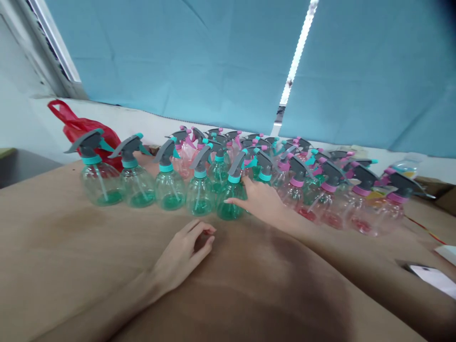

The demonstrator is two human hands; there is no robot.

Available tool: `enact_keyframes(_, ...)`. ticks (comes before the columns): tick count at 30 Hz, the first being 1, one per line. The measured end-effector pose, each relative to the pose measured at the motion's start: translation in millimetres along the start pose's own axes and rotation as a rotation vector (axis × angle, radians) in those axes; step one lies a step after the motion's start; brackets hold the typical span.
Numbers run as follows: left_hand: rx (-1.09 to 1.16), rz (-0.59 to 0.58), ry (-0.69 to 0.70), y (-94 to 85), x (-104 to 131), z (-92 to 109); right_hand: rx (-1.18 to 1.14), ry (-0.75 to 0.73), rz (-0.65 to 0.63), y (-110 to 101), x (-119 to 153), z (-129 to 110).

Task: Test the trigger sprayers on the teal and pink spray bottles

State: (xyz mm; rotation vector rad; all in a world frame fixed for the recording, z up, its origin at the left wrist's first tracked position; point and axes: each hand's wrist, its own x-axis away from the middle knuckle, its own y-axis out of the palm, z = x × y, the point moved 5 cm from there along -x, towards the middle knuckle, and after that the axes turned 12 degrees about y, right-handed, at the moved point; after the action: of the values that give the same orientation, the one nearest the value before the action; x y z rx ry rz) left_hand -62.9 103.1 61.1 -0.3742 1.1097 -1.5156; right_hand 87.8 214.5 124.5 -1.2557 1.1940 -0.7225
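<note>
My right hand [263,202] reaches across to a clear green spray bottle [230,202] with a turquoise collar and grey trigger head. Its thumb lies across the bottle's front, and its fingers are at the right side, partly out of sight. My left hand [185,254] rests on the table nearer to me, loosely curled, with a gap between thumb and fingers and nothing in it. Leftward stand more green spray bottles in a row, such as one bottle [170,192]. Pink spray bottles [331,209] line the right side, with several more of both colours behind.
A red plastic bag [89,128] sits at the back left of the wooden table [71,251]. At the right edge lies a phone [432,278], near a red-yellow cord [423,229]. A blue curtain [199,61] hangs behind the low white wall.
</note>
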Motion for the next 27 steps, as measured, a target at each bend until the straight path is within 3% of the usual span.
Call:
enact_keyframes(9, 0.011, -0.016, -0.016, 1.3, 2.3, 5.0, -0.035, 0.0, 0.013, 2.0, -3.0, -2.6)
enact_keyframes(14, 0.008, -0.005, 0.01, -0.9, 0.5, 4.7, -0.12, -0.04, 0.055, -2.5, 13.8, 7.2)
enact_keyframes(19, 0.006, 0.0, 0.018, -3.7, -0.9, 7.5, -0.276, -0.056, 0.276, -41.6, 28.6, 45.7)
enact_keyframes(23, -0.007, 0.007, 0.022, -2.3, -1.7, 8.1, -0.286, 0.062, 0.452, -81.3, 13.2, 76.6)
enact_keyframes(27, -0.018, 0.02, 0.032, -1.1, -1.8, 6.8, -0.312, 0.126, 0.289, -79.9, -18.6, 80.2)
